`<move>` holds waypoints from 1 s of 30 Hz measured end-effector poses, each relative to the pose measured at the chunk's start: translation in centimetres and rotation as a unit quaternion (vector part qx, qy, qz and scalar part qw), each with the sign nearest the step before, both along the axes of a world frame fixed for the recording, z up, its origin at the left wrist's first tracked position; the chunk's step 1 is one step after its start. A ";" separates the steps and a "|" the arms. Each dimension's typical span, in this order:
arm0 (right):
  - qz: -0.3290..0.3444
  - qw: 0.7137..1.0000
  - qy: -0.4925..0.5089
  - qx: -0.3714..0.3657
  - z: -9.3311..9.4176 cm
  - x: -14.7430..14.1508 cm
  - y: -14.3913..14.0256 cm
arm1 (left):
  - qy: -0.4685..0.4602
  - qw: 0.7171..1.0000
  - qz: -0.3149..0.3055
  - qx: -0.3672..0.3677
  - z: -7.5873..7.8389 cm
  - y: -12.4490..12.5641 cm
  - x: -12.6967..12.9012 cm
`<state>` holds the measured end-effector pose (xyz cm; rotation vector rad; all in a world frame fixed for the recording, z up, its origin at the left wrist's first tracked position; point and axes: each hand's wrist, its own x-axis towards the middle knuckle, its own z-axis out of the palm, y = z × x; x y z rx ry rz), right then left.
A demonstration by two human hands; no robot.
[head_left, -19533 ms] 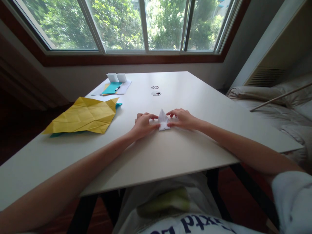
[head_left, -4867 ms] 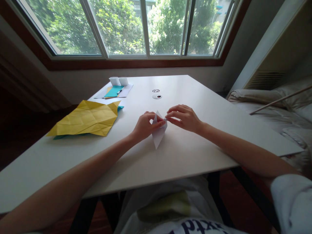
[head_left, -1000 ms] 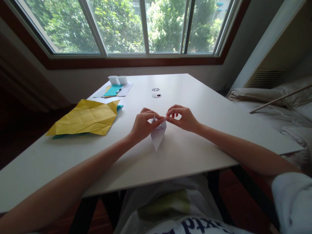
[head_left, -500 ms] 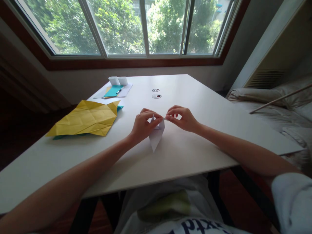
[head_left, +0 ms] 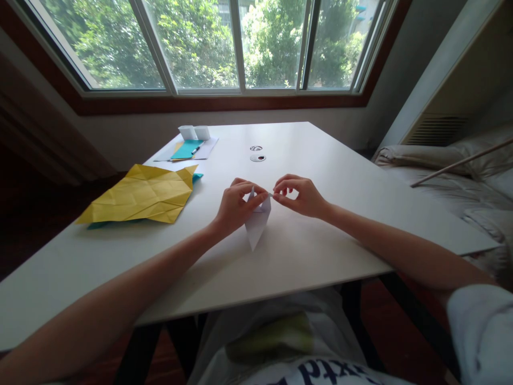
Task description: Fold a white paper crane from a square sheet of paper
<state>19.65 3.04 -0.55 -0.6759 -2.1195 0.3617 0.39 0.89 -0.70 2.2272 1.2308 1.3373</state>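
Note:
A folded white paper piece (head_left: 258, 227), origami-like with pointed ends, is held up over the near middle of the table. My left hand (head_left: 239, 202) pinches it from the left between thumb and fingers, which cover part of its folds. One sharp point rises beside the left thumb and another hangs downward. To the right, my right hand (head_left: 300, 195) has thumb and index finger closed at the small tip sticking out of the paper's upper right. The exact contact there is too small to see fully.
Creased yellow paper (head_left: 148, 195) lies on the white table (head_left: 320, 246) at the left, over teal paper. Farther back are a teal sheet (head_left: 187, 149), a pen (head_left: 196, 150) and two small white containers (head_left: 194, 132). Round table inserts (head_left: 257, 158) sit beyond my hands.
Almost nothing differs. My right thumb and fingers have shifted very slightly at the paper's tip; my left hand keeps its hold in the same place.

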 end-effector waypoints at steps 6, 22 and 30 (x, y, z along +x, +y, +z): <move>0.002 1.000 -0.015 0.005 0.0 0.3 0.4 | 0.031 0.997 -0.045 -0.049 0.9 0.4 -0.7; 0.017 0.998 0.027 -0.051 -0.5 1.8 3.0 | -0.183 0.929 -0.091 -0.309 0.6 2.8 -2.4; 0.041 0.990 0.025 -0.129 -0.7 1.1 2.8 | -0.252 0.902 -0.062 -0.346 0.6 2.7 -1.9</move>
